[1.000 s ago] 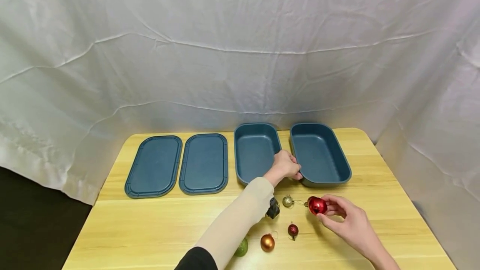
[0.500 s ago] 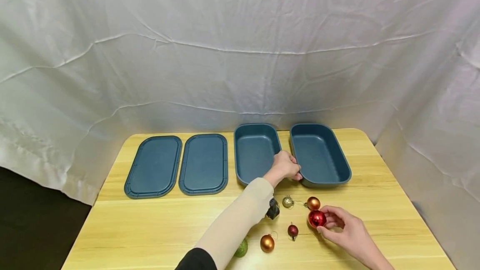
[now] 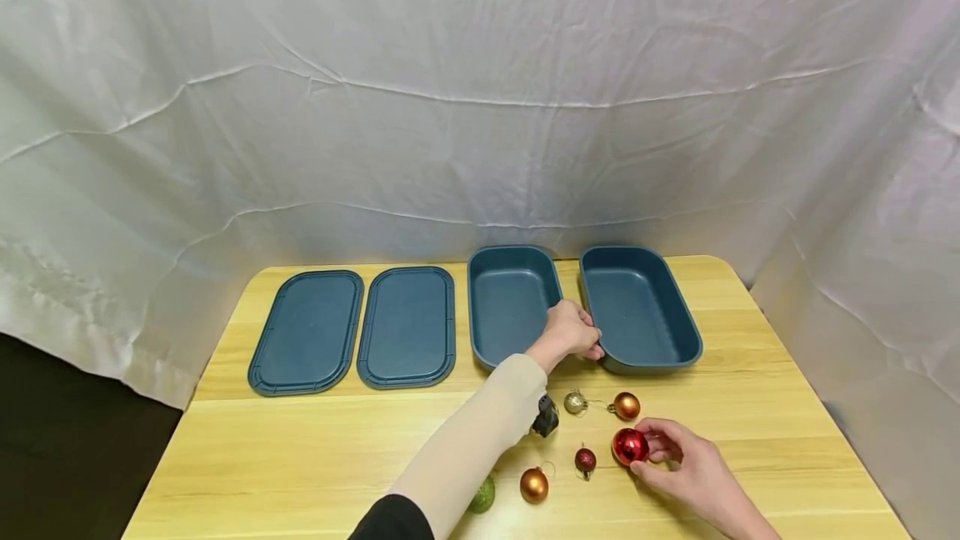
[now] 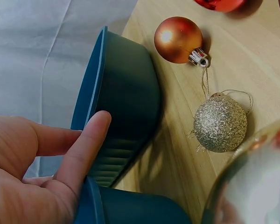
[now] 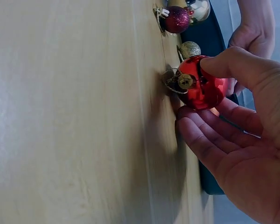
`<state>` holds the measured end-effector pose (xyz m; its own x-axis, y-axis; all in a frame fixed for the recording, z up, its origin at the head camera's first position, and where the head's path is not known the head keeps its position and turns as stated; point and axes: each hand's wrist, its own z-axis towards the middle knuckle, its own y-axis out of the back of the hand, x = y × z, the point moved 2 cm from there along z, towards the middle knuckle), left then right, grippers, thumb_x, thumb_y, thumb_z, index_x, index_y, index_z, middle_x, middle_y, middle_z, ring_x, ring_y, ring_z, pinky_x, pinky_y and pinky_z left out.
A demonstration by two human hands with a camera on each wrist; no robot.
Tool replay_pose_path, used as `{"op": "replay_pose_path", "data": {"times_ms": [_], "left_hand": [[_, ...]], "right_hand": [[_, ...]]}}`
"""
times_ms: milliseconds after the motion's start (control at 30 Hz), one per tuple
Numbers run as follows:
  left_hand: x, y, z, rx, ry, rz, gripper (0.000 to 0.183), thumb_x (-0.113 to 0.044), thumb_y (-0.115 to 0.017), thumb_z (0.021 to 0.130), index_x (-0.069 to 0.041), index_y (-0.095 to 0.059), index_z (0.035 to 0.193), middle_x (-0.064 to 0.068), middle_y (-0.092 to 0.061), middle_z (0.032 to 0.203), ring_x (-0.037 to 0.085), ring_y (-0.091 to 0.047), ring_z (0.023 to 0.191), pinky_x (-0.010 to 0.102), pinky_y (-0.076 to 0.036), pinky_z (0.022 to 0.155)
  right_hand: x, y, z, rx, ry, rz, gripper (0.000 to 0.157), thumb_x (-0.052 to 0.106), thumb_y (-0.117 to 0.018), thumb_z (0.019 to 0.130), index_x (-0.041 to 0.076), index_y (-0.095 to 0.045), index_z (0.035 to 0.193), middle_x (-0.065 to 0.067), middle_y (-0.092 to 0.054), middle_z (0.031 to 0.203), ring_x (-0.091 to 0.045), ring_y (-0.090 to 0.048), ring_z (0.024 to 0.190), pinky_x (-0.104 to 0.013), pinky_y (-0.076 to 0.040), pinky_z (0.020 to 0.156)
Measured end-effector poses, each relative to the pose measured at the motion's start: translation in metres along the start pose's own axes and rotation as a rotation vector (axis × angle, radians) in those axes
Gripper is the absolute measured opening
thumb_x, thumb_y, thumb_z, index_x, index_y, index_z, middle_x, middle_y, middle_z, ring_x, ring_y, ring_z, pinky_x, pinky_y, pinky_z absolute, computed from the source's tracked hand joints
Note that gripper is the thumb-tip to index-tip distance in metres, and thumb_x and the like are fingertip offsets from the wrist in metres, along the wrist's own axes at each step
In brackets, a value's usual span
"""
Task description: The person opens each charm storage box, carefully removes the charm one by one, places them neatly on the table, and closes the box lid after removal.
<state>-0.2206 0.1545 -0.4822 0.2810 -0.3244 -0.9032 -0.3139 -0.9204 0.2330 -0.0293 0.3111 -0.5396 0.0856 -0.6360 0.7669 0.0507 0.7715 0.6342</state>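
My left hand (image 3: 570, 330) pinches the near left rim of the right-hand blue bin (image 3: 651, 368); the left wrist view has thumb and finger on either side of the bin's wall (image 4: 130, 79). In my right hand (image 3: 693, 469) a shiny red Christmas bauble (image 3: 628, 447) is held between thumb and fingertips, low over the table. Its gold cap and string loop (image 5: 184, 81) face the camera in the right wrist view. Close by lie an orange bauble (image 3: 626, 406), a gold glitter bauble (image 3: 575, 402) and a dark red glitter one (image 3: 586, 460).
A second blue bin (image 3: 512, 307) stands left of the first, and two flat blue lids (image 3: 407, 327) lie further left. Nearer are another orange bauble (image 3: 534, 485) and a green one (image 3: 483, 497), partly behind my left sleeve. A large shiny bauble (image 4: 256, 186) fills the left wrist view's corner.
My right hand has drawn the red bauble nearer and slightly left, uncovering the orange bauble behind it. The left hand has stayed on the bin's rim.
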Motion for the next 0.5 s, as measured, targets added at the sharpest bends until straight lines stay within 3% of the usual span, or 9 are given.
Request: {"op": "replay_pose_path", "data": {"times_ms": [200,500], "left_hand": [[0.0005,-0.001,0.0008,-0.008,-0.001,0.006,0.02,0.006,-0.076,0.092,-0.001,-0.061,0.081,0.017,-0.07,0.058,0.034,-0.079,0.068,0.047,-0.068,0.076],[-0.0015,0.0006,-0.0028,0.004,-0.007,0.008,0.021,0.007,-0.075,0.093,-0.001,-0.06,0.081,0.019,-0.07,0.06,0.035,-0.079,0.069,0.048,-0.068,0.077]], "right_hand": [[-0.0007,-0.0002,0.0001,0.011,0.03,-0.011,0.047,0.007,-0.094,0.077,0.005,-0.07,0.117,0.0,-0.073,0.098,0.002,-0.064,0.081,-0.022,-0.061,0.069],[-0.0066,-0.0005,-0.0017,-0.006,0.139,-0.024,0.057,0.003,-0.094,0.075,0.003,-0.07,0.126,-0.002,-0.073,0.103,0.003,-0.062,0.082,-0.021,-0.06,0.067]]}}
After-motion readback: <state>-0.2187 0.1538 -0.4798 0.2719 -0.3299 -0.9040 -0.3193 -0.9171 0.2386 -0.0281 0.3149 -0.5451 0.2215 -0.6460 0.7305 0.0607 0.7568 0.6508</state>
